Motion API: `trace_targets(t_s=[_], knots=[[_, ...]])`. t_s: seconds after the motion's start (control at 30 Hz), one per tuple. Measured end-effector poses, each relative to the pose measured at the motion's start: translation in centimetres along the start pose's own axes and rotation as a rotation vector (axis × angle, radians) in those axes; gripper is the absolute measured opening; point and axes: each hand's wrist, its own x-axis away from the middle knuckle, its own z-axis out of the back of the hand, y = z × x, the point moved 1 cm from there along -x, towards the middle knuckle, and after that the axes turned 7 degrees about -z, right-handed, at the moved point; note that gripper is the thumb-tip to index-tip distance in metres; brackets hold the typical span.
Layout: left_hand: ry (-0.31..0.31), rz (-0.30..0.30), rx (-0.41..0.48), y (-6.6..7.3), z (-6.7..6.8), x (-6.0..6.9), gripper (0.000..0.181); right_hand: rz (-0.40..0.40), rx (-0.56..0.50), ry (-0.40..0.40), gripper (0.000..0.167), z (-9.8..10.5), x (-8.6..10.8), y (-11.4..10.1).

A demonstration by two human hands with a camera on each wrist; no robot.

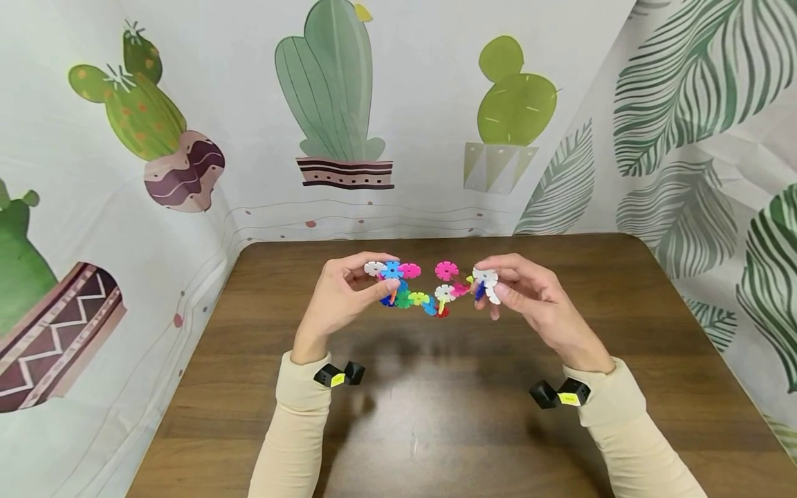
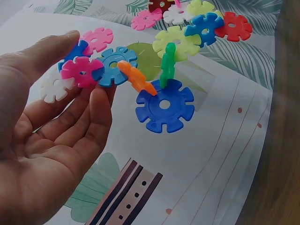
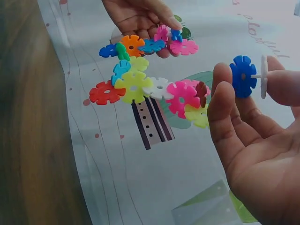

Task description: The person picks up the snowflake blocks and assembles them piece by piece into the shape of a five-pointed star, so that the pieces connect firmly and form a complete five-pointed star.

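Note:
A chain of interlocking plastic flower discs (image 1: 418, 299) in several colours hangs in a sagging curve between the two hands, above the table. My left hand (image 1: 336, 290) pinches its left end between thumb and fingers, around a cluster of pink, blue and white discs. Below that cluster, an orange disc (image 2: 136, 77) joins a dark blue disc (image 2: 164, 105). At the other side, my right hand (image 1: 538, 294) pinches white discs (image 1: 484, 278) with a blue disc (image 3: 243, 77) slotted to them. Fingers hide where these meet the chain's yellow disc (image 3: 197, 115).
The brown wooden table (image 1: 411, 387) lies beneath both hands. Behind it hangs a white cloth (image 1: 423, 104) printed with cacti and leaves. Black wrist cameras (image 1: 339, 374) sit at both cuffs.

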Motion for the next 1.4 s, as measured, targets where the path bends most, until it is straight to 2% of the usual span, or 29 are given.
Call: trace_targets(t_s=[0.27,0.4,0.5,0.6,0.73,0.87,1.03,1.23,1.4], knots=[[-0.008,-0.002,0.003,-0.2,-0.1,0.0,0.034,0.041,-0.042,-0.011,0.036,0.0,-0.6,0.1],[-0.005,-0.002,0.004,-0.3,-0.2,-0.1,0.034,0.028,-0.108,-0.005,0.035,-0.1,-0.6,0.2],[-0.004,0.002,0.008,-0.3,-0.2,-0.1,0.035,-0.014,-0.114,0.013,0.033,-0.2,-0.4,0.3],[-0.003,0.003,0.005,-0.3,-0.2,-0.1,0.035,-0.101,-0.074,0.053,0.029,-0.3,-0.1,0.3],[-0.003,0.002,-0.003,-0.3,-0.2,0.0,0.034,-0.180,0.070,0.137,0.020,-0.4,0.1,0.2],[-0.008,-0.004,0.001,-0.4,-0.3,-0.1,0.035,-0.181,0.195,0.233,0.015,-0.5,-0.1,0.0],[-0.017,-0.010,0.000,-0.4,-0.5,-0.2,0.035,-0.149,0.189,0.321,0.015,-0.6,-0.4,-0.2],[-0.025,-0.018,-0.004,-0.2,-0.8,-0.1,0.032,-0.101,0.184,0.412,0.026,-0.8,-0.6,-0.5],[-0.036,-0.026,0.000,-0.2,-1.1,-0.1,0.032,-0.117,0.255,0.464,0.030,-1.1,-0.7,-0.9]])
